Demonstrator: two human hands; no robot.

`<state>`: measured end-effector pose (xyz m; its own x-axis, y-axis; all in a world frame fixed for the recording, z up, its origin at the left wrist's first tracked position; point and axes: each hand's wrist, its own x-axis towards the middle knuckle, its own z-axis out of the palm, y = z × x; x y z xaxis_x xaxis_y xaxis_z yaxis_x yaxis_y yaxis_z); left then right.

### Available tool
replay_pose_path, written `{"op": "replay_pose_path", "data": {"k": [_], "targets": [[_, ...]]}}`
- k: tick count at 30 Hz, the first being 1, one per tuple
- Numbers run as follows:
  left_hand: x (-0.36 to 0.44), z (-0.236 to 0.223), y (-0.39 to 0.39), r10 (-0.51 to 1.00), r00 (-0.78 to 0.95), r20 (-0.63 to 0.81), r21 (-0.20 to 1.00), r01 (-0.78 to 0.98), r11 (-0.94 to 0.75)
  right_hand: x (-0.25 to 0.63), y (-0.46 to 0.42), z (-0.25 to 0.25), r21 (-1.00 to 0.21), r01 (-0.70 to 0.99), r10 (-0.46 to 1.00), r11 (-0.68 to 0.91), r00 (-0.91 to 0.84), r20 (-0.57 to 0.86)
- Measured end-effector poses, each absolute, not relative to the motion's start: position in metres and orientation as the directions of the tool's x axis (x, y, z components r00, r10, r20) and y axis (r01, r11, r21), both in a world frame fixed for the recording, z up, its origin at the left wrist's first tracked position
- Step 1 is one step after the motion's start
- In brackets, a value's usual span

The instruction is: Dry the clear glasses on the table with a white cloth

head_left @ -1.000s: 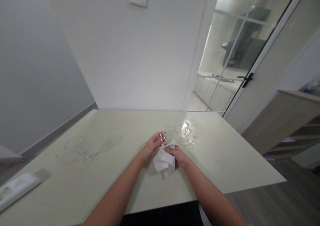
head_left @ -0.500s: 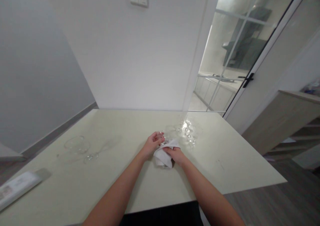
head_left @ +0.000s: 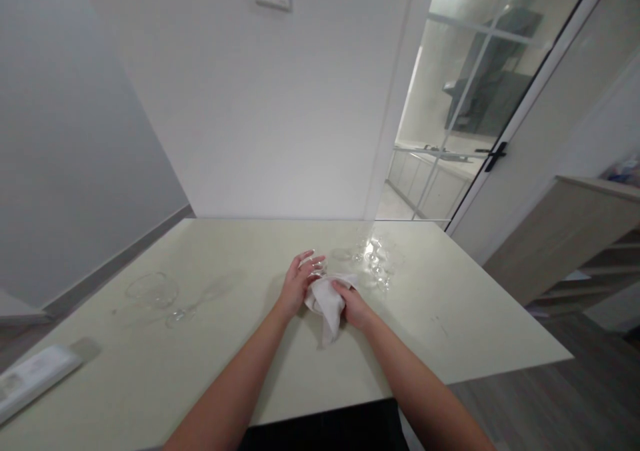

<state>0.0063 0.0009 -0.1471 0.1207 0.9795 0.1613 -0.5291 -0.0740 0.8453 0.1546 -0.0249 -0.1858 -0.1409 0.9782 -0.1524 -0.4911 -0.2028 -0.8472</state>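
Note:
My left hand is curled around a clear glass, its fingers lying along the far side. Most of that glass is hidden by the fingers and the cloth, and its full shape cannot be made out. A white cloth is bunched in my right hand, pressed against the near side of the glass. One end of the cloth hangs down toward the table. Just beyond my right hand is a cluster of shiny clear glassware.
On the pale table, to the left, lies a clear stemmed glass whose outline is faint. A white power strip rests at the left edge. Behind the table rises a white wall; a glass-paned door stands at right, beside a wooden shelf.
My left fingers have spread and shifted slightly up around the glass. My right hand has turned the cloth, and one end now hangs lower.

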Motion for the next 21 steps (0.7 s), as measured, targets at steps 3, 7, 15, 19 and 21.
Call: {"op": "replay_pose_path", "data": {"k": [3,7,15,19,21], "targets": [[0.013,-0.145,-0.010,0.933,0.290,0.213,0.925,-0.368,-0.096,0.155,-0.028,-0.186,-0.893,-0.409,0.981,-0.186,-0.129,-0.145],[0.018,-0.141,-0.018,0.910,0.302,0.283,0.957,-0.145,-0.249,0.158,-0.026,-0.185,-0.922,-0.369,0.991,-0.113,-0.103,-0.080],[0.016,-0.136,-0.019,0.876,0.107,0.470,0.879,0.037,-0.476,0.157,-0.023,-0.189,-0.942,-0.326,0.995,-0.085,-0.084,-0.061],[0.015,-0.137,-0.018,0.869,0.040,0.493,0.869,0.034,-0.494,0.158,-0.027,-0.188,-0.960,-0.264,0.993,-0.092,-0.098,-0.069],[0.014,-0.138,-0.015,0.871,-0.002,0.491,0.871,0.022,-0.491,0.159,-0.030,-0.188,-0.981,-0.180,0.991,-0.078,-0.125,-0.056]]}}
